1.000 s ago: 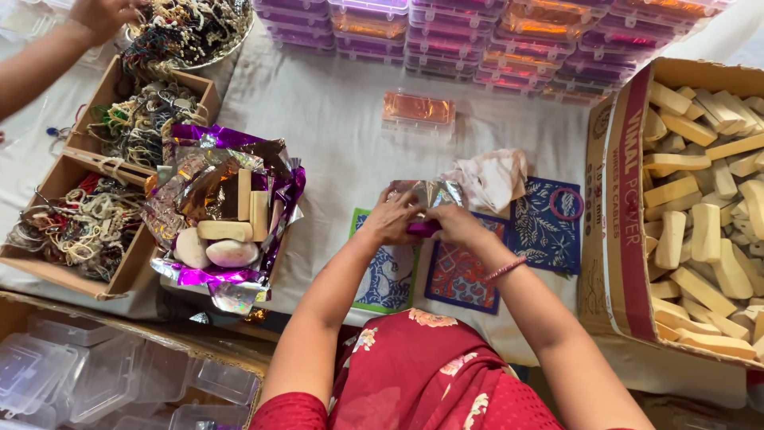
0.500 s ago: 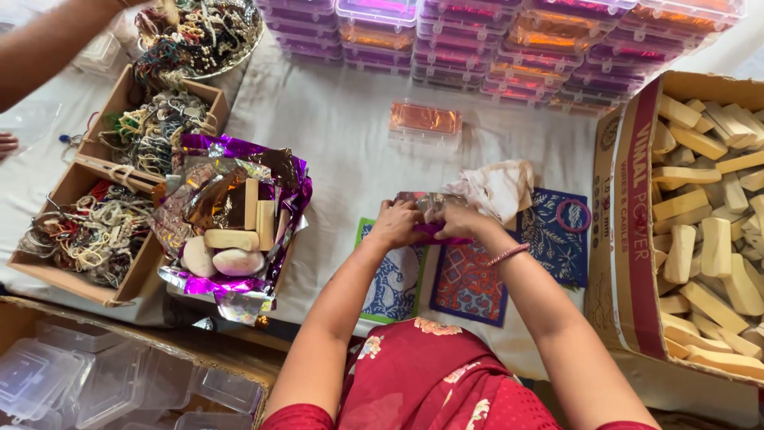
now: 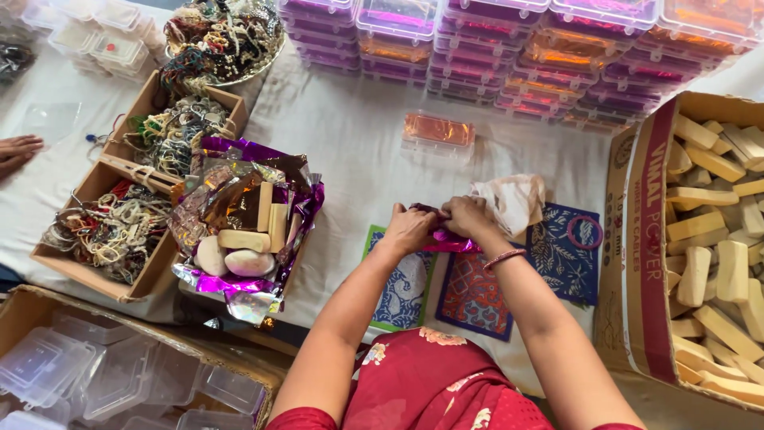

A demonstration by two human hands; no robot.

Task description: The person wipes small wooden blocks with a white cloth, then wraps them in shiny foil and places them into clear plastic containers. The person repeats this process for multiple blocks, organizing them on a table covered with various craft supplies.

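Compared with a moment ago, both hands have stayed pressed together at the near middle of the tabletop (image 3: 358,151); the left hand (image 3: 408,229) and the right hand (image 3: 468,216) are closed tight around a small bundle of shiny purple foil (image 3: 448,241), fingers curled over it, so the wrapping looks to be in its folding stage. The bundle sits over the patterned cloth squares (image 3: 473,295). Another person's hand (image 3: 17,151) now rests at the left edge. At the right edge a cardboard box (image 3: 637,263) holds many pale bars. Left of centre, a foil-lined tray (image 3: 247,231) carries a few bars and rounded pieces. Cardboard trays (image 3: 119,215) near the left edge hold tangled bangles and threads. Stacked clear lidded boxes (image 3: 493,56) line the far edge
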